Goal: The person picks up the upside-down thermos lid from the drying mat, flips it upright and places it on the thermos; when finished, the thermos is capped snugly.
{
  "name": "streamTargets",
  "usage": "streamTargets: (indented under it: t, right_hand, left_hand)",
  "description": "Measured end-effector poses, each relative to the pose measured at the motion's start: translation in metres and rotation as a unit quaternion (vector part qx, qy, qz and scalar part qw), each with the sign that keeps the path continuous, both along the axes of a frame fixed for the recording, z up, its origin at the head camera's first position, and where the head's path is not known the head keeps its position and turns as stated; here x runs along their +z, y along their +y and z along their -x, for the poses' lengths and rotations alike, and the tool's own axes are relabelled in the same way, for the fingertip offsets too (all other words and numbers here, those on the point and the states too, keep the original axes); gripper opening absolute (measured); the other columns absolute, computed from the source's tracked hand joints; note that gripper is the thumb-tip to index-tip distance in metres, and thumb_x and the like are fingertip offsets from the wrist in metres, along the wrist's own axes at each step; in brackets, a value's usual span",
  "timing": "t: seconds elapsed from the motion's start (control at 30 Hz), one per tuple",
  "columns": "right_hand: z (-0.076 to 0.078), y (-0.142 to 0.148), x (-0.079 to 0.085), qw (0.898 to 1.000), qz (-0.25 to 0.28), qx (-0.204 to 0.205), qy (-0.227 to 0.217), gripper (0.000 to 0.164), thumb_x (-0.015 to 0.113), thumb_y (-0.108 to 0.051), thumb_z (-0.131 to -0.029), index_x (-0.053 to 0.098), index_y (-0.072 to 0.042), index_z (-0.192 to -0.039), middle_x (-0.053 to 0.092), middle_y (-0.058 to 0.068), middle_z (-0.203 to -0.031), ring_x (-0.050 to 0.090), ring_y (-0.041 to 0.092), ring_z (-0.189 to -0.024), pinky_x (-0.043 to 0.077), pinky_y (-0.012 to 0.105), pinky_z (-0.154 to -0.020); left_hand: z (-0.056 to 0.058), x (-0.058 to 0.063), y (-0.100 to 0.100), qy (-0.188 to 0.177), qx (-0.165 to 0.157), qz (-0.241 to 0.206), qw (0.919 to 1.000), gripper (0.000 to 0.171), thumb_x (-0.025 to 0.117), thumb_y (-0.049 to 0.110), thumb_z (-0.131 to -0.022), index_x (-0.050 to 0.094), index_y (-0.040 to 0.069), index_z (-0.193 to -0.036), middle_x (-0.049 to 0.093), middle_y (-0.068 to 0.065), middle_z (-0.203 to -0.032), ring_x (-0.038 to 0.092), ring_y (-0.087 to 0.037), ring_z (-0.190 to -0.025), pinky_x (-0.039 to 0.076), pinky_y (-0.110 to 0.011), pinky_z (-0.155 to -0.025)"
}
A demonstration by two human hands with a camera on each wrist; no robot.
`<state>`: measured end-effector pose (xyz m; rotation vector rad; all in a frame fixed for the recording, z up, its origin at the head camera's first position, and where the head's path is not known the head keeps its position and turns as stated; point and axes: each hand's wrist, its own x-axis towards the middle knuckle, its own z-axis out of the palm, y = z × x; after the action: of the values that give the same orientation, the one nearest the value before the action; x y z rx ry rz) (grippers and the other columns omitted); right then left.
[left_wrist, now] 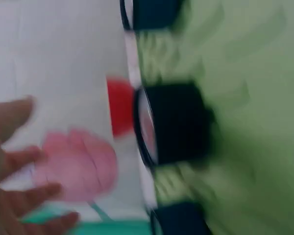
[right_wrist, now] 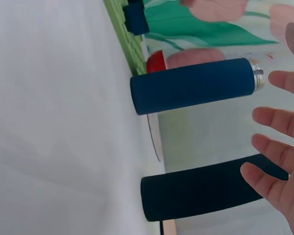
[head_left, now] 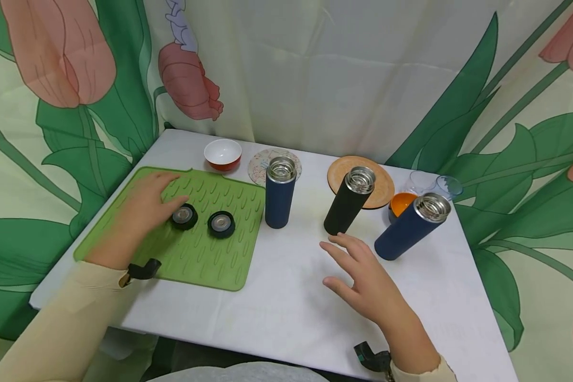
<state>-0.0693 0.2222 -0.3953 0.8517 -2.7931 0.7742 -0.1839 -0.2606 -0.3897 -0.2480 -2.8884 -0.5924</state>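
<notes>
My left hand point(head_left: 145, 207) hovers with spread fingers over a green ridged mat point(head_left: 210, 268), its thumb beside a black bottle lid point(head_left: 184, 217). Another black lid point(head_left: 221, 224) lies to the right of that one. In the blurred left wrist view, three dark lids appear, including a middle one point(left_wrist: 179, 122); the third is hidden in the head view. Fingers apart and holding nothing, my right hand point(head_left: 363, 276) hangs above the table near an uncapped black bottle point(head_left: 343, 209). Uncapped blue bottles stand left point(head_left: 279, 201) and right point(head_left: 403, 232) of it.
Along the back of the white table point(head_left: 286, 307) are a red-and-white bowl point(head_left: 223, 155), a patterned round mat point(head_left: 258, 168), a round wooden board point(head_left: 382, 188), an orange-lined bowl point(head_left: 402, 202) and clear glasses point(head_left: 448, 185). A flower-printed curtain point(head_left: 305, 79) hangs behind.
</notes>
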Motion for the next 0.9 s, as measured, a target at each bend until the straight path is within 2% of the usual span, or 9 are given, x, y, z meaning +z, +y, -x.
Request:
streamTargets:
  t: [0.13, 0.27, 0.4, 0.5, 0.57, 0.7, 0.9]
  right_hand:
    - [-0.010, 0.004, -0.005, 1.000, 0.010, -0.019, -0.006, 0.058, 0.074, -0.033, -0.100, 0.055, -0.029, -0.154, 0.053, 0.001, -0.159, 0.046, 0.027, -0.148, 0.044, 0.058, -0.117]
    - [-0.019, 0.011, -0.010, 0.999, 0.015, -0.036, -0.001, 0.056, 0.073, -0.030, -0.100, 0.056, -0.030, -0.153, 0.055, -0.002, -0.156, 0.048, 0.022, -0.146, 0.043, 0.044, -0.119]
    - [-0.023, 0.018, -0.014, 0.999, 0.025, -0.042, 0.007, 0.046, 0.073, -0.024, -0.100, 0.063, -0.029, -0.145, 0.059, -0.004, -0.150, 0.051, 0.019, -0.142, 0.034, 0.021, -0.120]
    - [-0.024, 0.021, -0.016, 0.998, 0.039, -0.038, 0.012, 0.036, 0.072, -0.021, -0.100, 0.068, -0.027, -0.135, 0.062, -0.006, -0.144, 0.052, 0.020, -0.140, 0.028, 0.013, -0.120]
    - [-0.024, 0.022, -0.016, 0.998, 0.042, -0.037, 0.013, 0.031, 0.071, -0.020, -0.101, 0.070, -0.027, -0.131, 0.063, -0.007, -0.142, 0.053, 0.020, -0.139, 0.029, 0.014, -0.120]
    - [-0.024, 0.022, -0.016, 0.999, 0.039, -0.037, 0.007, 0.026, 0.071, -0.021, -0.101, 0.071, -0.029, -0.126, 0.064, -0.008, -0.141, 0.054, 0.018, -0.138, 0.038, 0.026, -0.118]
    - [-0.024, 0.023, -0.016, 0.999, 0.031, -0.040, 0.006, 0.024, 0.072, -0.021, -0.101, 0.072, -0.029, -0.124, 0.064, -0.008, -0.140, 0.055, 0.018, -0.136, 0.044, 0.038, -0.115]
  left_hand:
    - [0.008, -0.016, -0.040, -0.088, 0.075, 0.002, 0.9933, 0.070, 0.063, 0.041, -0.105, 0.048, -0.007, -0.153, 0.043, -0.039, -0.155, 0.043, -0.061, -0.139, 0.039, -0.074, -0.110]
    - [0.006, -0.027, -0.070, -0.149, 0.118, 0.012, 0.9817, 0.090, 0.057, 0.056, -0.103, 0.038, -0.014, -0.155, 0.038, -0.045, -0.153, 0.038, -0.069, -0.135, 0.038, -0.077, -0.108]
    - [0.005, -0.030, -0.086, -0.195, 0.121, 0.033, 0.9727, 0.110, 0.058, 0.069, -0.098, 0.030, -0.022, -0.154, 0.033, -0.051, -0.150, 0.032, -0.074, -0.134, 0.033, -0.080, -0.110]
    - [0.006, -0.034, -0.091, -0.225, 0.103, 0.048, 0.9677, 0.115, 0.061, 0.071, -0.096, 0.031, -0.025, -0.152, 0.031, -0.054, -0.148, 0.030, -0.076, -0.133, 0.031, -0.081, -0.111]
    - [0.008, -0.037, -0.092, -0.232, 0.089, 0.055, 0.9671, 0.114, 0.064, 0.070, -0.095, 0.035, -0.025, -0.149, 0.028, -0.055, -0.148, 0.029, -0.077, -0.133, 0.030, -0.082, -0.110]
    - [0.009, -0.043, -0.092, -0.219, 0.071, 0.073, 0.9704, 0.111, 0.072, 0.068, -0.090, 0.042, -0.024, -0.145, 0.022, -0.056, -0.151, 0.024, -0.075, -0.137, 0.026, -0.082, -0.110]
    - [0.009, -0.048, -0.085, -0.176, 0.080, 0.081, 0.9778, 0.102, 0.080, 0.058, -0.086, 0.050, -0.024, -0.139, 0.027, -0.054, -0.151, 0.029, -0.072, -0.137, 0.029, -0.083, -0.109]
